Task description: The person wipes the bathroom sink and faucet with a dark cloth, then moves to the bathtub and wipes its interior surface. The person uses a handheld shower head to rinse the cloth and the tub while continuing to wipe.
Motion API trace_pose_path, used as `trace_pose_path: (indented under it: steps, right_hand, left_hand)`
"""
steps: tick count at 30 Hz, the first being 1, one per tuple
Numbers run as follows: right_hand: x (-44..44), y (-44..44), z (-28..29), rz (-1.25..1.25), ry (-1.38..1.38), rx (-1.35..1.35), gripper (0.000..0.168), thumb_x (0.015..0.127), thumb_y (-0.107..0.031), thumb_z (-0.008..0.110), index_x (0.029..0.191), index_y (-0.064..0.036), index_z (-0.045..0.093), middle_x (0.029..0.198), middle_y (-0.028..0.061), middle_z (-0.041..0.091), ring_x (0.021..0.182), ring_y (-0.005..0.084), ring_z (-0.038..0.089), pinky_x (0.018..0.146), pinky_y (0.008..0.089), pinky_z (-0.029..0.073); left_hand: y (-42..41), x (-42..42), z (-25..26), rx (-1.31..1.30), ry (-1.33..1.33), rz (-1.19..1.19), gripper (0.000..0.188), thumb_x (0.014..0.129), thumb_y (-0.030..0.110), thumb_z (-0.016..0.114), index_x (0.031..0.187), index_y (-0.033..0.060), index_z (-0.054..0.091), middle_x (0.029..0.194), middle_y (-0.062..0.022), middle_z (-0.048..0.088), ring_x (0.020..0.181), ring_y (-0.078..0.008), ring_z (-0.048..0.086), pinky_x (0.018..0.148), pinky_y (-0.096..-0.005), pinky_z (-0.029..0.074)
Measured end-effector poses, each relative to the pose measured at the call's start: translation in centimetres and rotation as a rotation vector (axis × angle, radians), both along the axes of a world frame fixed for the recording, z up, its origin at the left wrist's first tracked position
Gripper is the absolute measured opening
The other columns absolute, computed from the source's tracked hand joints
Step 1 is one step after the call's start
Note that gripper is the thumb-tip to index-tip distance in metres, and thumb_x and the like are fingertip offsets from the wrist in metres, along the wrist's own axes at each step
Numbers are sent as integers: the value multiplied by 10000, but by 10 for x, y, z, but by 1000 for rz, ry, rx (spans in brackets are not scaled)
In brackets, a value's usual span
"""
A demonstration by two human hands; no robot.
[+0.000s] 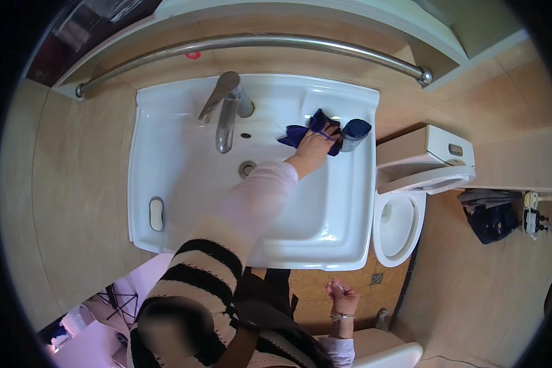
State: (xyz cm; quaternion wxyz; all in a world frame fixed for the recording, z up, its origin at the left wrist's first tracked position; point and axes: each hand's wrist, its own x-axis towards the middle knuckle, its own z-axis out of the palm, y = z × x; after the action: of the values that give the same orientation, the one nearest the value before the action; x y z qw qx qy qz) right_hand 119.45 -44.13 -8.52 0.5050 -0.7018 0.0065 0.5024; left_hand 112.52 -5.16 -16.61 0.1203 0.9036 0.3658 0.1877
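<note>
My left hand (316, 143) presses on a crumpled dark blue cloth (296, 136) at the right rear of a white ceramic washbasin (299, 216). Close beside its fingertips, a cup-like container with a dark blue top (356, 129) stands on the basin's ledge. My right hand (342, 294), with a bracelet at the wrist, is low on the right, beyond the basin's front edge. Its fingers are curled around a small white thing, too small to identify. A metal faucet (227, 124) rises at the rear of the basin, and the drain (247, 169) lies before it.
A metal rail (267, 40) runs along the wall behind the basin. A white bar of soap (156, 215) sits in the left recess. To the right are a toilet (398, 225) with its lid raised and dark cloths (490, 216) near the wall. A white rim (395, 356) shows below.
</note>
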Motion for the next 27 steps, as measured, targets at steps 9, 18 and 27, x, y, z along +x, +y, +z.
trace_pose_path:
  steps: [9,18,27]
  right_hand:
    - [-7,-6,2,47,10,37,86,804,14,596,883,19,628,782,115,645,684,178,633,648,278,546]
    - [-11,-10,4,66,-6,42,84,813,10,585,887,17,625,789,117,646,684,186,632,660,295,545]
    - [5,-25,2,-54,4,54,86,811,21,578,885,23,622,776,115,639,677,183,627,665,297,546]
  left_hand:
    - [-6,-3,-8,26,-78,-129,449,712,22,478,1152,84,541,1288,-112,446,1232,-251,365,1010,-388,276]
    - [9,-43,10,44,46,-248,354,692,4,527,1022,123,570,1162,-17,493,1122,-208,430,934,-380,328]
    - [20,-96,-5,118,-83,125,345,696,0,518,1012,113,595,1161,-47,516,1112,-234,447,853,-424,349]
